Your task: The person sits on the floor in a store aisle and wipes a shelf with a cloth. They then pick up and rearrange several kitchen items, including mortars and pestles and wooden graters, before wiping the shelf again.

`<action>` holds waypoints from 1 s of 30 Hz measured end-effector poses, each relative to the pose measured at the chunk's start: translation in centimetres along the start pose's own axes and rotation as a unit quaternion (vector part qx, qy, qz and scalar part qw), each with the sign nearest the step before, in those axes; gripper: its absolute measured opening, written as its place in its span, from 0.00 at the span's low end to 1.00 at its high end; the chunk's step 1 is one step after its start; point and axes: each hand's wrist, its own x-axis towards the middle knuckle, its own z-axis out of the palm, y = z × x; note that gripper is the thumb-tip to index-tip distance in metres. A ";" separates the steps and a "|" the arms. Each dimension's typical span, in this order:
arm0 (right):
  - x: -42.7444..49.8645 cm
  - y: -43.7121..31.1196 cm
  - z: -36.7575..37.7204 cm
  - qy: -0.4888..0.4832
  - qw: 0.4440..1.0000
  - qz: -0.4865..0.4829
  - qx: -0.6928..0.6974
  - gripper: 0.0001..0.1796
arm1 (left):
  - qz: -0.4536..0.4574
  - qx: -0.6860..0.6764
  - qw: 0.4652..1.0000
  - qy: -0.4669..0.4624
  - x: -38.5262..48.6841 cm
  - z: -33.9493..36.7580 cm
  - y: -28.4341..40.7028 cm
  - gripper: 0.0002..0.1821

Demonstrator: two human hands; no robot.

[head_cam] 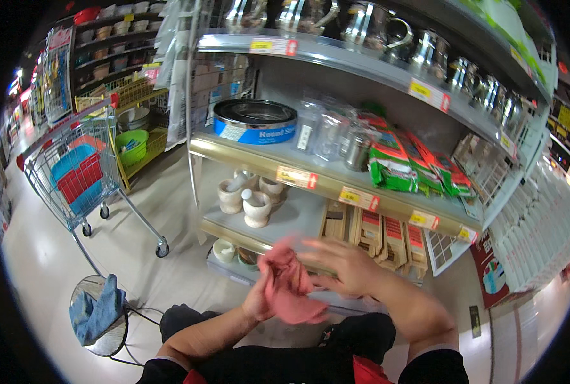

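Note:
A crumpled pink cloth (pixel 292 288) is in my left hand (pixel 258 300), raised in front of the lower shelves. My right hand (pixel 345 266) is just to the right of the cloth, its fingers apart and blurred; whether a fingertip touches the fabric is unclear. Beyond my hands, several stone mortars (pixel 257 210) stand on a grey shelf (pixel 290 216), some with pestles in them. To their right lie wooden boards (pixel 369 235) with red labels. A white bowl (pixel 224 250) sits on the bottom shelf, partly in shadow.
Above are round sieves (pixel 255 121), a metal shaker (pixel 358 152), green-and-red packets (pixel 393 163) and steel jugs (pixel 366 26). At left, a blue cloth (pixel 97 309) lies on a round stool (pixel 105 338) near a shopping cart (pixel 76 168). Wrapped stacked goods (pixel 539 240) stand at right.

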 end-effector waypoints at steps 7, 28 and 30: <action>21.5 9.2 1.4 0.121 0.987 0.013 -0.105 0.32 | 0.024 -0.052 0.980 0.193 -1.0 -7.2 3.5 0.25; 31.7 18.0 2.3 0.066 0.990 0.095 -0.081 0.09 | 0.166 0.593 0.738 0.277 -5.7 -3.7 10.7 0.32; 30.9 17.6 0.8 0.076 0.993 0.074 -0.057 0.08 | 0.202 0.646 0.683 0.273 -10.3 -1.2 14.2 0.36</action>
